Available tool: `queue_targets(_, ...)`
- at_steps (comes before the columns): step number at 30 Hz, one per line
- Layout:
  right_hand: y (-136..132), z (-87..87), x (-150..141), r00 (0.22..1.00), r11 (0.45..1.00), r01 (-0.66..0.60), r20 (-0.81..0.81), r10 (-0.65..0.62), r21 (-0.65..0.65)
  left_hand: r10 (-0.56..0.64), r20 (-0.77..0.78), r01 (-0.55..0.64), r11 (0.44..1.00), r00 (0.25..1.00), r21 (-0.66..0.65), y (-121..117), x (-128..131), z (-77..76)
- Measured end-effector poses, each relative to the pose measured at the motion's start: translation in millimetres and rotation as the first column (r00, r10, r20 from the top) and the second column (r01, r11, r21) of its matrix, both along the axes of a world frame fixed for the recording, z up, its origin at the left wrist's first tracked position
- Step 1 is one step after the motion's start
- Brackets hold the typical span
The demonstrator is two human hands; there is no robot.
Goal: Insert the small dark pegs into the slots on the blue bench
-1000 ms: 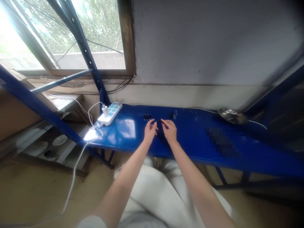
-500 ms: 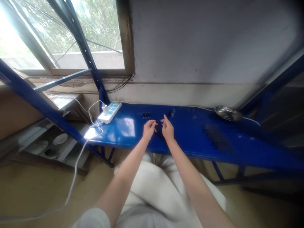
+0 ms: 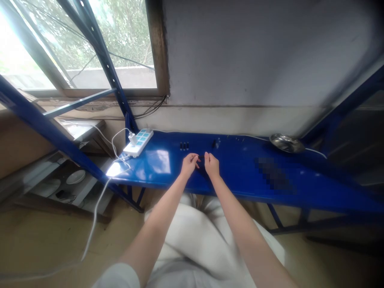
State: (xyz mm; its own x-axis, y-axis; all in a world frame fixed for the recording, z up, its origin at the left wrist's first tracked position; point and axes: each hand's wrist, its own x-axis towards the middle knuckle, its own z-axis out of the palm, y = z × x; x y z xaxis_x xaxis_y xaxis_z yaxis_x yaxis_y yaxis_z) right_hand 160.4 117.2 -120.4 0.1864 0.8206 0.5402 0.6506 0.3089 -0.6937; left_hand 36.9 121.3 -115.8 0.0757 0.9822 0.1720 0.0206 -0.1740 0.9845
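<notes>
My left hand and my right hand meet over the middle of a blue metal shelf. Both have fingers curled in a pinch on a small black part held between them, too small to name. Behind the hands, a row of small black pieces stands on the shelf, and another dark piece stands further right.
A white power strip with a plugged charger and white cable lies at the shelf's left end. A metal dish sits at the back right. Blue rack struts cross the window on the left. Plates lie on a low shelf below.
Both hands have drawn closer together, and the right hand's fingers have curled down onto the small black part.
</notes>
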Motion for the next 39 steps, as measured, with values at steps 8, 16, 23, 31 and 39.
queue_targets(8, -2.4, 2.8, -1.8, 0.999, 0.999, -0.032, -0.011, 0.032, -0.005, 0.045, -0.142, -0.044, 0.999, 0.989, 0.008, -3.1, 1.8, 1.8)
queue_targets(16, -2.5, 1.4, -1.8, 0.996, 0.998, -0.063, -0.057, 0.063, -0.004, 0.066, -0.103, -0.073, 0.995, 0.992, -0.07, -1.8, 1.4, 0.3)
queue_targets(23, -4.0, 1.7, -1.7, 0.993, 0.997, -0.083, -0.08, 0.082, -0.006, 0.078, -0.018, -0.08, 0.99, 0.997, -0.113, -2.9, -0.1, 3.0)
queue_targets(31, -3.4, 2.9, 1.7, 0.984, 1.0, 0.0, -0.178, -0.004, -0.026, 0.005, 0.076, -0.003, 1.0, 0.997, -0.018, -3.2, 1.1, 4.6)
queue_targets(39, -5.3, 6.7, 3.3, 0.973, 0.998, 0.017, -0.229, -0.029, -0.054, 0.163, 0.13, -0.154, 0.985, 0.978, -0.071, -0.5, -1.2, 2.8)
